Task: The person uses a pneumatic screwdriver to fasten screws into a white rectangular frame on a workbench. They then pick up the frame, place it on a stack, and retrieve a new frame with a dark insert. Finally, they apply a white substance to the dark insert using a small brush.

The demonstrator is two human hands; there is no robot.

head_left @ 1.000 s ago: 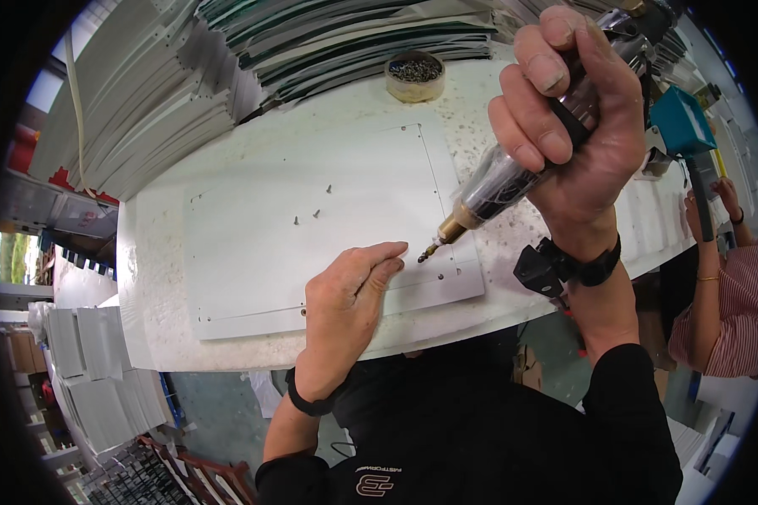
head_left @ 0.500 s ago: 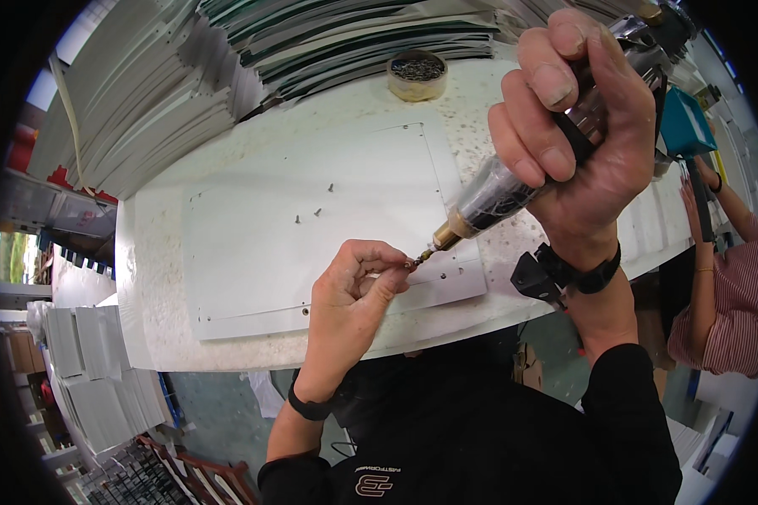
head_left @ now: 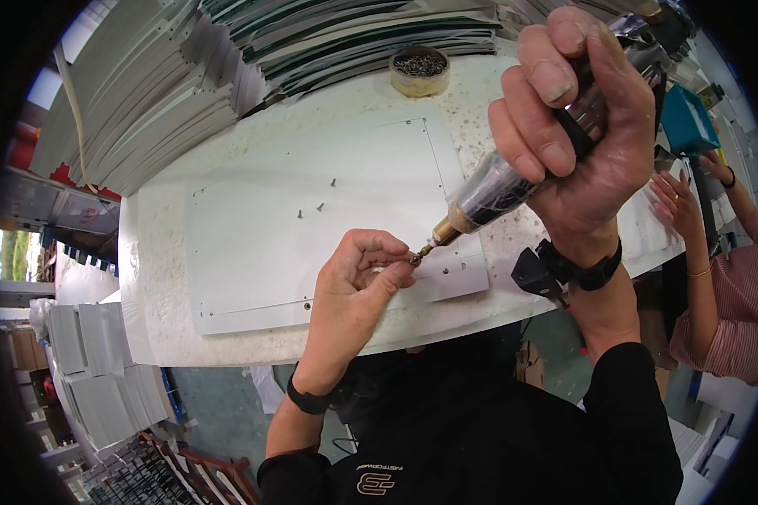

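My right hand (head_left: 594,151) is wrapped round a power screwdriver (head_left: 497,192) with a metal body and a brass-coloured nose, tilted down toward the left. Thumb and forefinger of my left hand (head_left: 354,278) are pinched at the tip of its bit, on what looks like a small screw (head_left: 415,260), partly covered by the fingertips. Both hands are above the near right part of a flat white panel (head_left: 253,269). Several loose screws (head_left: 319,207) lie on the panel's middle, and small holes show along its edges.
A round tub (head_left: 419,82) of small screws stands at the table's back. Stacks of white sheet panels (head_left: 143,101) line the far left and rear. On the right, a co-worker's hand (head_left: 678,202) rests near a teal bin (head_left: 689,119). The white table's (head_left: 156,311) near edge runs before me.
My left fingertips and the bit tip have shifted slightly, still together. At the right, the co-worker's hand has come further over the table, with its fingers spread.
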